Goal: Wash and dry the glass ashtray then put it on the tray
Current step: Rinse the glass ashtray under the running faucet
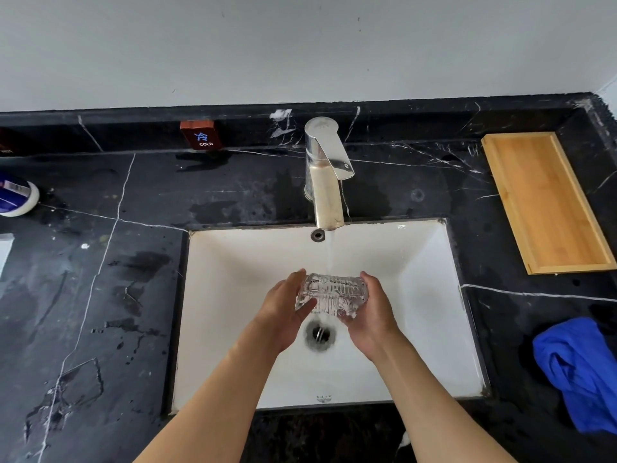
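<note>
A clear ribbed glass ashtray (334, 293) is held over the white sink (233, 262), tilted on its side, just above the drain (319, 335). My left hand (285, 312) grips its left edge and my right hand (372, 312) grips its right edge. Water runs from the chrome faucet (325, 182) in a thin stream onto the ashtray's top. A bamboo tray (542, 202) lies on the black marble counter at the right, with nothing in it.
A crumpled blue cloth (581, 372) lies on the counter at the right front. A red "COLD" sign (201, 134) stands on the back ledge. A white and blue container (16, 198) sits at the far left. Wet patches mark the black counter (100, 262).
</note>
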